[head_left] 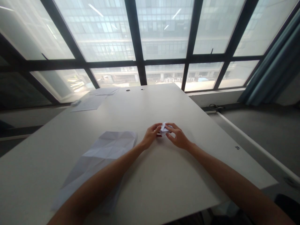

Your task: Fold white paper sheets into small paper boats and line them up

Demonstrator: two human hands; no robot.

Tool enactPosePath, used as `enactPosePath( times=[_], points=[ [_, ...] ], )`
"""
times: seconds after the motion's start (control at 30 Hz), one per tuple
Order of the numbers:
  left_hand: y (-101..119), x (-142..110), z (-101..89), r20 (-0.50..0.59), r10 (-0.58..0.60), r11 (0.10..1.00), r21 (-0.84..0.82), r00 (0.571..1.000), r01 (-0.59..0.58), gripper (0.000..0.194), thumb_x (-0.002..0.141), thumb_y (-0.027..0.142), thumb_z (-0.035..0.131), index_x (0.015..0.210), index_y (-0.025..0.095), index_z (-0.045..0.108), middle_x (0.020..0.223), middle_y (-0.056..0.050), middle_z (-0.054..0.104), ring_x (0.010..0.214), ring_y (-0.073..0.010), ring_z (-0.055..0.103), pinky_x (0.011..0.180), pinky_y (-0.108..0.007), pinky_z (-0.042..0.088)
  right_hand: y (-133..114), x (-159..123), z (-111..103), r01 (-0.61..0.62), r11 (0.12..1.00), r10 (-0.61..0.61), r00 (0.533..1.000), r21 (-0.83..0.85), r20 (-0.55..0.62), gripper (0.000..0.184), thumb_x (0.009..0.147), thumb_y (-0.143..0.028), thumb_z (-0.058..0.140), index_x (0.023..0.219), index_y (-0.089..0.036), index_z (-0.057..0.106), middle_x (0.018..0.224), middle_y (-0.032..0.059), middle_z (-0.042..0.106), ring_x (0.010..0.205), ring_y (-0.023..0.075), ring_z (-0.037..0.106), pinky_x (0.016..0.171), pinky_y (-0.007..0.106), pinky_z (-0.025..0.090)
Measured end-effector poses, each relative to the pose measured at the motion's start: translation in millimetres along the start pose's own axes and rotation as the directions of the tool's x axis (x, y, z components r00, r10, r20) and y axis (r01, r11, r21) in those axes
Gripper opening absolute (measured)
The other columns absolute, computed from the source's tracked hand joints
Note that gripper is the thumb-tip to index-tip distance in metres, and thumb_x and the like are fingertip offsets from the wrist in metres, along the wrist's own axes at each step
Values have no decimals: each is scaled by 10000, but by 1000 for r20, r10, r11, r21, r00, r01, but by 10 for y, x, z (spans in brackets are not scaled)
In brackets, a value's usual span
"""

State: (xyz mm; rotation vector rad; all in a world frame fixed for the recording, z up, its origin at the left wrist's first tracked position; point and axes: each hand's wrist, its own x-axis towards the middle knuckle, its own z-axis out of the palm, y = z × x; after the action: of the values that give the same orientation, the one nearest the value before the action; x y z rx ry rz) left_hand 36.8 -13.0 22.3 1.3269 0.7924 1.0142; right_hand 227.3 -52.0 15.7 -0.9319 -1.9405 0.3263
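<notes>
Left forearm (112, 172) and right forearm (217, 165) bare, converging forward. Left hand (150, 137): fingers curled, thumb inward. Right hand (179, 138): fingers bent, thumb apart.

folded paper (163, 127) partly hidden by hands (150, 136) (179, 138), curtain (269, 70) cropped

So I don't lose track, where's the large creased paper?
In the head view, the large creased paper lies on the table, left of the left hand, partly hidden by the left forearm.
</notes>
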Motion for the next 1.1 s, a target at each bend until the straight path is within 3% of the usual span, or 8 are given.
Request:
enactPosePath(
  times=[0.27, 0.43, 0.53, 0.67, 0.73, 0.83, 0.93, 1.1],
  points=[
    [10, -21, -46, 111, 20, 1000, 3, 994, -20, 678, 662, 346, 861, 1223, 165, 528, 1082, -110, 648, 815, -197, 683, 727, -338, 568, -42, 1, 44, -97, 992, 104, 991, 86, -82, 253, 848, -193, 621, 1079, -224, 721, 1215, 107, 618, 1160, 244, 572, 949, 399, 507],
    [-6, 2, -50, 114, 42, 996, 74, 993, -51, 838, 641, 336, 874, 1356, 177, 466, 1044, -110, 679, 812, -196, 675, 735, -326, 551, -34, 8, 114, -270, 930, 323, 925, 250, -202, 614, 730, -163, 688, 1327, -215, 553, 1291, 134, 567, 1110, 248, 588, 752, 323, 563],
    [3, 1, -46, 151, 29, 991, 129, 988, -48, 777, 657, 381, 854, 1321, 146, 527, 961, -90, 695, 785, -191, 660, 707, -304, 537, 7, 14, 132, -369, 862, 430, 896, 347, -116, 660, 705, -207, 724, 1333, -149, 528, 1061, 112, 683, 865, 211, 656, 696, 314, 554],
    [42, -20, -39, 197, 18, 956, 283, 980, -75, 448, 706, 479, 786, 929, 99, 703, 769, -39, 660, 659, -153, 597, 585, -235, 471, 34, 2, 133, -408, 807, 461, 887, 427, -25, 614, 681, -274, 759, 1251, -132, 581, 986, 100, 711, 827, 205, 664, 709, 313, 543],
    [64, -31, -31, 193, 0, 943, 327, 981, -65, 436, 732, 522, 745, 828, 99, 700, 696, -22, 621, 606, -136, 560, 531, -216, 428, 29, -5, 131, -437, 768, 491, 871, 468, 9, 551, 692, -328, 752, 1190, -137, 612, 939, 85, 711, 781, 191, 655, 668, 294, 529],
    [92, -42, -20, 189, -20, 928, 370, 982, -52, 468, 776, 570, 680, 732, 103, 672, 604, -4, 548, 535, -111, 493, 472, -199, 350, 20, -8, 126, -484, 730, 524, 849, 482, 59, 331, 731, -424, 703, 894, -137, 677, 767, 38, 667, 641, 146, 584, 556, 243, 450],
    [104, -45, -24, 224, -27, 916, 396, 974, -66, 504, 814, 590, 628, 666, 108, 644, 552, 9, 485, 497, -91, 428, 445, -198, 274, 29, -4, 121, -509, 732, 539, 839, 453, 71, 326, 758, -469, 662, 694, -151, 630, 614, -18, 549, 535, 103, 459, 485, 223, 333],
    [92, -36, -54, 321, -55, 923, 378, 945, -75, 504, 808, 600, 629, 707, 107, 654, 577, 11, 483, 506, -87, 408, 454, -203, 255, 56, -4, 105, -498, 755, 499, 858, 425, 119, 334, 764, -458, 648, 622, -167, 571, 575, -49, 441, 526, 90, 363, 486, 230, 265]
  ],
)
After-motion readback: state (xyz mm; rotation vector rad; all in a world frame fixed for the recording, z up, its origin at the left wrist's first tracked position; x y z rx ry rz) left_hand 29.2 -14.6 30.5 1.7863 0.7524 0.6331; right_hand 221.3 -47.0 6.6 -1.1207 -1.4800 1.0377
